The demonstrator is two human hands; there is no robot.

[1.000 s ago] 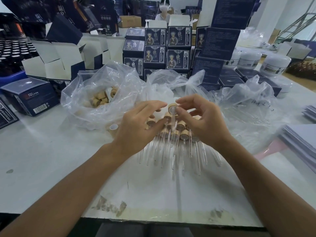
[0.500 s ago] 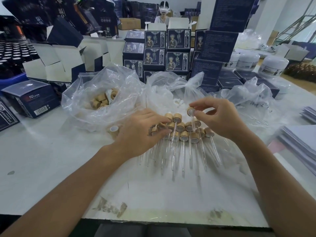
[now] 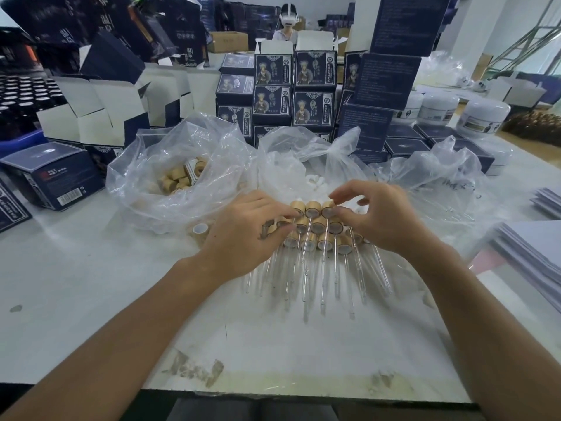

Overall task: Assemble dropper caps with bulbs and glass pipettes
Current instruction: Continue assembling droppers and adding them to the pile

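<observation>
Two hands over a white table. Between them, a stack of finished droppers: tan caps piled in rows, three in the top row, about four visible in the next, more below part hidden by the hands, so no full count. Glass tubes fan out toward the near edge, roughly a dozen visible, some overlapping.

Left hand lies palm down on the left side of the stack, fingers straight, tips touching the caps; it covers several. Right hand is at the right end of the top row, thumb and forefinger pinching the rightmost cap, other fingers loosely curled.

One loose cap stands on the table, left of the left hand.

Three clear plastic bags behind the stack: the left bag holds more tan caps, the middle bag small white bulbs, the right bag has contents unclear.

Beyond: stacked dark blue boxes, three or more white jars far right, a pile of paper sheets at right edge. One person in the background.
</observation>
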